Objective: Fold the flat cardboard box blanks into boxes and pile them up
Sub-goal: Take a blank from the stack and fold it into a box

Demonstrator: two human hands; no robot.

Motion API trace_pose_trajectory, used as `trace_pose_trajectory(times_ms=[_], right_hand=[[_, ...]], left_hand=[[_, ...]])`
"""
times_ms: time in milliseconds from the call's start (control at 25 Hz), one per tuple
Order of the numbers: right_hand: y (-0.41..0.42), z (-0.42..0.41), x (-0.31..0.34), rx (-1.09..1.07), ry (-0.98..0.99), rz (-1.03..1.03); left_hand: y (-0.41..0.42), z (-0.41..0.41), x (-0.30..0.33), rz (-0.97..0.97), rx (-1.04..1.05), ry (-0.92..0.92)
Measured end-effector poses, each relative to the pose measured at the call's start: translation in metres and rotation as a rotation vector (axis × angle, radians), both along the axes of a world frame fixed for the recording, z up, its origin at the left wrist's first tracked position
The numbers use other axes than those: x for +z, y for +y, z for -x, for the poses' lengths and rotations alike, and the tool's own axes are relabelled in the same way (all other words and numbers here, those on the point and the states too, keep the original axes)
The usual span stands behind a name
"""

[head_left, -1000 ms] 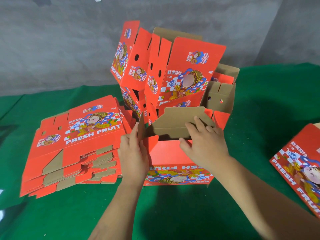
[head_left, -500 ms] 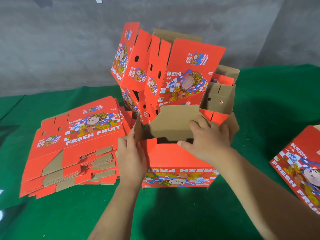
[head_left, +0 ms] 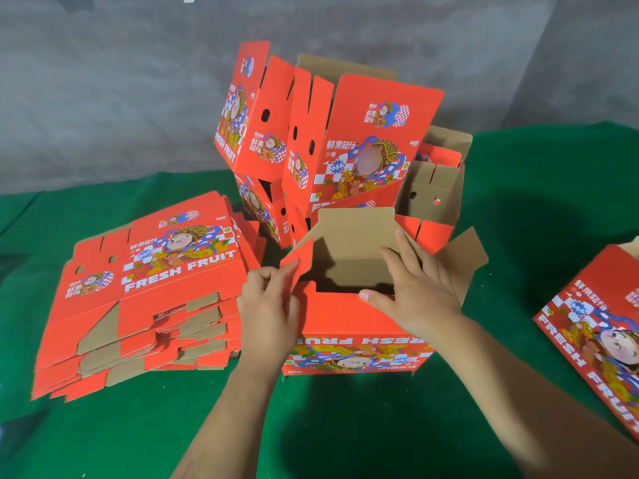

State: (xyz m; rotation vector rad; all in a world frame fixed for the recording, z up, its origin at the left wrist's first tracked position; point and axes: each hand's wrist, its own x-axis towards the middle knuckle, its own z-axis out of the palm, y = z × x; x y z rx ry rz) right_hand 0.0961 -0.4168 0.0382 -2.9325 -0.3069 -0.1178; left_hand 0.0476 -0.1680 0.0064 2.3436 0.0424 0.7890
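Observation:
A red printed fruit box (head_left: 356,344) stands upside down on the green cloth in front of me, its bottom flaps open upward. My left hand (head_left: 268,305) pinches the small red side flap (head_left: 299,262) at the box's left corner. My right hand (head_left: 420,288) rests over the near wall's top edge, fingers on the brown far flap (head_left: 352,233). Another brown flap (head_left: 465,261) sticks out to the right. A stack of flat red blanks (head_left: 145,299) lies to the left. Behind, folded boxes (head_left: 332,140) are piled up, tilted.
Green cloth (head_left: 536,209) covers the table, with a grey wall (head_left: 121,81) behind. Another red box (head_left: 594,333) lies at the right edge, partly out of frame. An open brown-lined box (head_left: 435,195) stands at the pile's right.
The far brown flap, folded down over the opening earlier, now stands up. My left hand has taken the left side flap. The right-hand flap has swung outward.

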Motion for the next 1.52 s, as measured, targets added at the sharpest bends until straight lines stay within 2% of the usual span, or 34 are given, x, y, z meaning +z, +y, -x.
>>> trace_pose_trajectory(times_ms=[120, 240, 280, 440, 560, 640, 760, 840, 920, 1000, 1080, 1160, 1200, 1280, 1400, 1520], right_hand=[[-0.002, -0.001, -0.006, 0.008, -0.037, 0.011], [-0.001, 0.001, -0.006, 0.009, -0.034, 0.053], [0.001, 0.005, -0.005, 0.004, -0.078, 0.050], [0.007, 0.023, -0.006, -0.102, -0.511, -0.119], [0.000, 0.030, -0.016, -0.171, -0.589, -0.309], [-0.007, 0.035, -0.027, -0.035, -0.604, -0.334], [-0.015, 0.037, -0.034, 0.069, -0.494, -0.455], [-0.018, 0.034, -0.035, 0.064, -0.433, -0.389], [-0.020, 0.032, -0.034, 0.085, -0.475, -0.269], [-0.023, 0.026, -0.028, 0.095, -0.465, -0.277], [-0.023, 0.016, -0.018, 0.076, -0.368, -0.428], [-0.020, 0.006, -0.008, -0.015, -0.239, -0.679], [-0.018, 0.002, -0.005, -0.063, -0.220, -0.741], [-0.015, -0.001, -0.007, -0.156, -0.182, -0.626], [-0.018, -0.001, -0.014, -0.134, 0.081, -0.330], [-0.011, -0.004, -0.012, -0.212, 0.100, -0.208]], left_hand=[[0.002, 0.000, 0.000, -0.052, -0.055, 0.078], [0.007, 0.001, 0.000, -0.133, -0.123, 0.246], [0.007, 0.001, 0.001, -0.164, -0.119, 0.306], [0.006, -0.013, 0.011, -0.354, -0.034, 0.480], [0.002, -0.027, 0.017, -0.370, 0.009, 0.551], [-0.002, -0.033, 0.018, -0.383, 0.028, 0.575], [-0.004, -0.038, 0.018, -0.390, 0.045, 0.586], [-0.004, -0.039, 0.019, -0.347, 0.035, 0.581], [-0.003, -0.040, 0.017, -0.269, 0.017, 0.549], [-0.001, -0.037, 0.014, -0.187, -0.002, 0.512], [0.001, -0.034, 0.013, -0.050, -0.039, 0.455], [0.002, -0.031, 0.012, 0.122, -0.049, 0.429], [0.002, -0.030, 0.013, 0.137, -0.052, 0.425], [0.000, -0.031, 0.012, 0.057, -0.023, 0.426], [-0.006, -0.033, 0.014, -0.011, 0.027, 0.464], [-0.012, -0.038, 0.016, -0.118, 0.093, 0.607]])
